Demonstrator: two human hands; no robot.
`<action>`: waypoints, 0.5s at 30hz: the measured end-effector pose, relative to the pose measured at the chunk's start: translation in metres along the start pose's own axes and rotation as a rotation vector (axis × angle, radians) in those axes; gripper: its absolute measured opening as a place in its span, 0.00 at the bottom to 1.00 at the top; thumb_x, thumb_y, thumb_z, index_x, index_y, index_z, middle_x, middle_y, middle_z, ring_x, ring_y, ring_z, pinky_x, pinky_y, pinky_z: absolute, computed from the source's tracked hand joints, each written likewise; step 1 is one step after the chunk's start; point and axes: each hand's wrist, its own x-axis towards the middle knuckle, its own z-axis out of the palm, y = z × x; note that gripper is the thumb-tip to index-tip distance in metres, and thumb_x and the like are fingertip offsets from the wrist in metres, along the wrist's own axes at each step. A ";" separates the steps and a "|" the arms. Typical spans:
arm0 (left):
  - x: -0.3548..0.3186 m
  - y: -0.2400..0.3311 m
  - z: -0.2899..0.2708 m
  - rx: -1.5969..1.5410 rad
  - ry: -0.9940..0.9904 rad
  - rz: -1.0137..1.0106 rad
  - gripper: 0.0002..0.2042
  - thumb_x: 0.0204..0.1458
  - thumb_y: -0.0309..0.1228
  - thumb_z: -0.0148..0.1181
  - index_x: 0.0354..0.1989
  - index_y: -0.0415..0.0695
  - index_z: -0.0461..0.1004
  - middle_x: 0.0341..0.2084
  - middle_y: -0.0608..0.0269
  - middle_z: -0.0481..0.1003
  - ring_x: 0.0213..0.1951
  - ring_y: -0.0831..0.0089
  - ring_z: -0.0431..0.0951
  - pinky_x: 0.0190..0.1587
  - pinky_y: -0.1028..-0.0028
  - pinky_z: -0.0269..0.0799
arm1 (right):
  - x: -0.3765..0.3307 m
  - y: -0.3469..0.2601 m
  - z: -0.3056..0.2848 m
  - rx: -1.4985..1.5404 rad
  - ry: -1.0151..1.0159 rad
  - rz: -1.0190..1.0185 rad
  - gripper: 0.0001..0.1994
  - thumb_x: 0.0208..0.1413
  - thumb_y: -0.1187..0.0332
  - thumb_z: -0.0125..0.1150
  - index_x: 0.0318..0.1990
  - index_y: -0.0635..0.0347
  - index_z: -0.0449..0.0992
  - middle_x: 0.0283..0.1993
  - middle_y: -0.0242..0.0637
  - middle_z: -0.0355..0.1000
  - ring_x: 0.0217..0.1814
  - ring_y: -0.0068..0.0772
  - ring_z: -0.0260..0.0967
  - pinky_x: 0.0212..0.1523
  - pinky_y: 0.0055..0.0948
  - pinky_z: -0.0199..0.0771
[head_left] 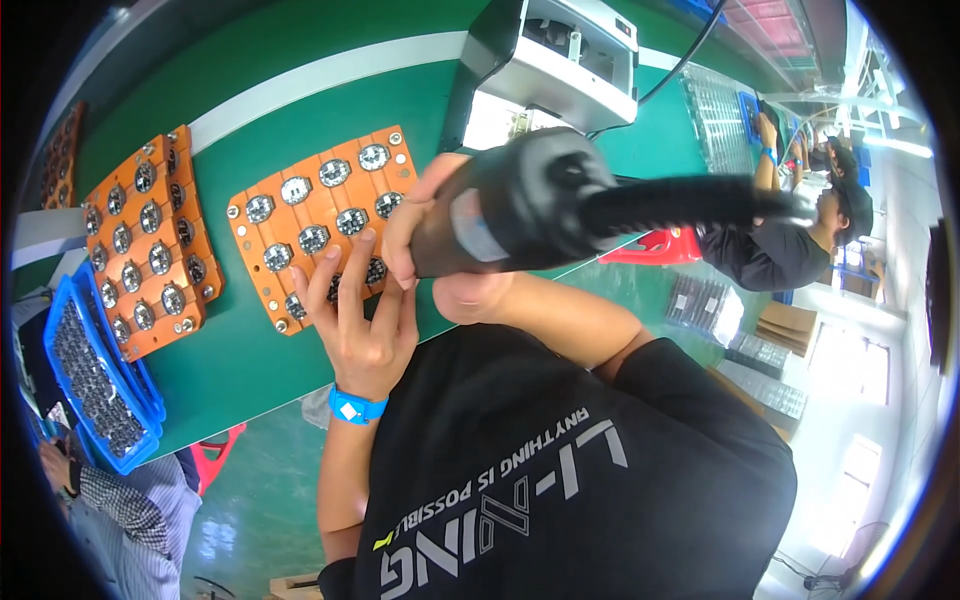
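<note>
On the green tabletop lies an orange fixture plate (pixel 330 200) carrying rows of round, shiny black-and-silver parts. My left hand (pixel 365 340) rests over its near right portion, fingers stretched and apart, touching the plate and parts; a blue band circles that wrist. My right hand (pixel 410 235) is wrapped around a thick black corded electric screwdriver (pixel 510 205), held above the plate's right edge. The driver's cable end points up toward the camera and off to the right. Its tip and the plate's corner beneath are hidden behind the tool and my hands.
More orange plates (pixel 150 240) with similar parts are layered at left. Blue bins (pixel 105 375) full of small dark parts stand near them. A white-and-black machine (pixel 545 75) sits at the back, beside clear trays (pixel 720 115). Other people (pixel 790 235) work at right and lower left.
</note>
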 end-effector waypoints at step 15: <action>-0.003 0.000 -0.015 -0.014 -0.028 -0.011 0.08 0.39 0.26 0.70 0.29 0.45 0.81 0.55 0.59 0.72 0.59 0.55 0.64 0.66 0.44 0.49 | 0.003 -0.008 0.019 -0.018 -0.043 0.005 0.40 0.45 0.35 0.64 0.47 0.64 0.57 0.24 0.31 0.68 0.24 0.19 0.65 0.30 0.19 0.66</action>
